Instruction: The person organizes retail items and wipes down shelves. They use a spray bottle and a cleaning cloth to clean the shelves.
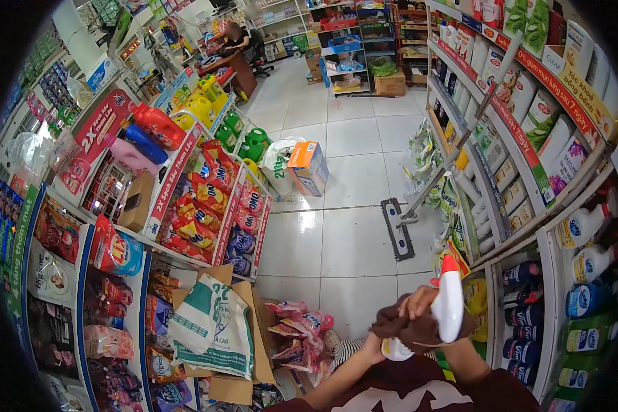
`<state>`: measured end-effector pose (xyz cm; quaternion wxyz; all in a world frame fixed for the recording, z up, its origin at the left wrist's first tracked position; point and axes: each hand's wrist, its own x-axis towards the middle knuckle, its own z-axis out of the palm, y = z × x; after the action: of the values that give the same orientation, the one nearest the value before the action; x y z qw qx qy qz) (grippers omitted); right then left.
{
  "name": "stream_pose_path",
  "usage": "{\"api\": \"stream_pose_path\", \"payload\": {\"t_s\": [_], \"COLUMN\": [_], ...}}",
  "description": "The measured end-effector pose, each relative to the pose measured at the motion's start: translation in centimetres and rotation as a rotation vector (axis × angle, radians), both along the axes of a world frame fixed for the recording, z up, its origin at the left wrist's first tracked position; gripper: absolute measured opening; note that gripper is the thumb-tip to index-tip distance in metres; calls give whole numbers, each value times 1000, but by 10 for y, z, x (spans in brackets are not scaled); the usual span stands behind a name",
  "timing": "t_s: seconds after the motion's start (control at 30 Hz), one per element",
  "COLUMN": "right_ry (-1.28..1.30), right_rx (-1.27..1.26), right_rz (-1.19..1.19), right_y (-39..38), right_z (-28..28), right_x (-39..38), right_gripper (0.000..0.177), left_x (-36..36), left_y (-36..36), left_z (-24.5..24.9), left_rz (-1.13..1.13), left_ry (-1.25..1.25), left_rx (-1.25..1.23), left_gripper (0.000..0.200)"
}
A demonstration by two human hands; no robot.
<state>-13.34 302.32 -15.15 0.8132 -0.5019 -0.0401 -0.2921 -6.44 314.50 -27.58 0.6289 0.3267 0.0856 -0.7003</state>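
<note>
A white spray bottle [450, 305] with a red nozzle stands out in front of my body at the lower right. Bunched brown cloth [405, 328] lies against it. My right hand [419, 302] is closed over the top of the cloth, its fingers bent into the folds. From the lower left, my left hand [374, 349] grips beneath the cloth, by a white rounded end with a bit of yellow. The cloth hides most of the left fingers and where that end meets the rest of the bottle.
A flat mop [397, 230] leans on the right shelf [522, 151] of bottles. Detergent bags fill the left rack [199, 206]. An open carton [254, 323] holds a white-green sack [216, 329]. An orange-blue box [309, 168] sits on the tiles. A person [237, 38] sits behind a desk.
</note>
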Motion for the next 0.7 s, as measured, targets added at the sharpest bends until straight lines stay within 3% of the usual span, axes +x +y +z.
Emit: {"api": "stream_pose_path", "payload": {"t_s": [0.03,0.07,0.2,0.33,0.4,0.53,0.63,0.67,0.7], "right_ry": [44,94,330,250,146,237,329,190,189], "right_rx": [-8,-55,-252,-682,-626,-746,-595,-828,-790], "right_rz": [-40,-59,-63,-217,-229,-292,-304,-446,-456], "right_y": [6,7,13,10,9,20,35,32,33], "right_z": [2,0,6,-13,-27,-36,-35,-19,-19], "right_x": [2,1,0,-4,-4,-16,-16,-8,-5], "right_gripper": [35,33,59,67,71,75,85,88,91], "left_x": [1,3,7,14,18,19,11,7,7], "left_y": [-2,-3,-4,0,3,8,8,8,7], "left_z": [1,5,15,21,23,28,31,31,32], "left_rz": [13,16,9,36,54,81,66,57,50], "left_ry": [25,-2,-105,-164,-191,-261,-308,-322,-342], "left_rx": [-2,-13,-31,-31,-30,-48,-82,-94,-104], "left_gripper": [56,56,56,56,56,55,55,55,55]}}
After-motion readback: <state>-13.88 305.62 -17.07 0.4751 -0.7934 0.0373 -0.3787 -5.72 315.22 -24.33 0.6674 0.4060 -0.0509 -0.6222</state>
